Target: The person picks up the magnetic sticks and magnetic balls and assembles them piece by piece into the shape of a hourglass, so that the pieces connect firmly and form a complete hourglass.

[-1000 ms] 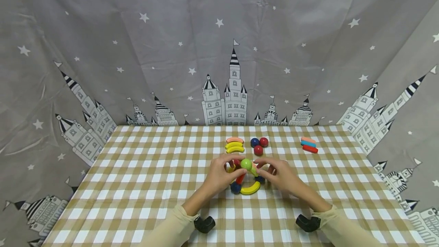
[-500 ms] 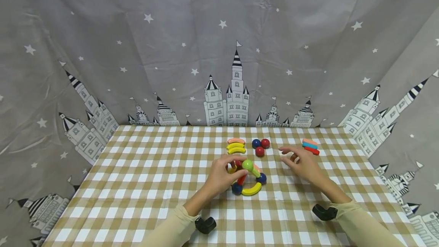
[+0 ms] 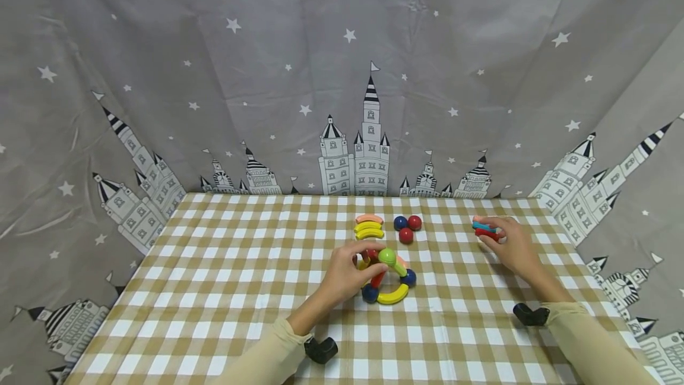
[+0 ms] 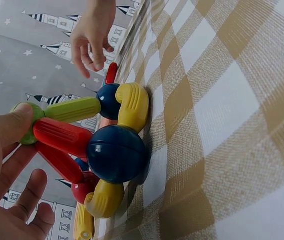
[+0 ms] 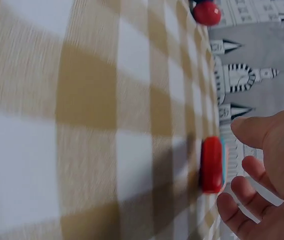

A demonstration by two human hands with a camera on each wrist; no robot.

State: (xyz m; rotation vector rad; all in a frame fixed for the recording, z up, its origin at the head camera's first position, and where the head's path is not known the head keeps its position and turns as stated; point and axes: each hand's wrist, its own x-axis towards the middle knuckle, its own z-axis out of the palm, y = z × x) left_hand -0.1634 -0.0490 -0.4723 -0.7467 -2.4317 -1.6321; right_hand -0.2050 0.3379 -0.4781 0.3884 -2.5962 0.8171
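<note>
"How are the hands posed?"

"The left hand (image 3: 344, 269) reaches in slanting rightward, thumb and fingers pinching the green ball (image 3: 387, 256) atop the frame (image 4: 114, 152). The right hand (image 3: 514, 247) is over the red stick (image 5: 212, 165), thumb and loosely bent fingers well parted, gripping nothing; whether a fingertip touches, I can't tell."

"And the frame?"

"About midway between the worktop's (image 3: 187, 290) left and right edges. Its green stick (image 4: 72, 109) slopes down rightward from the green ball to a dark blue ball (image 3: 408, 278); a yellow curved stick (image 3: 393, 296) bows toward the near side."

"The red stick?"

"Toward the far right corner, beside a blue stick (image 3: 483, 226), long axis roughly along the far edge, right end angled slightly nearer."
</note>
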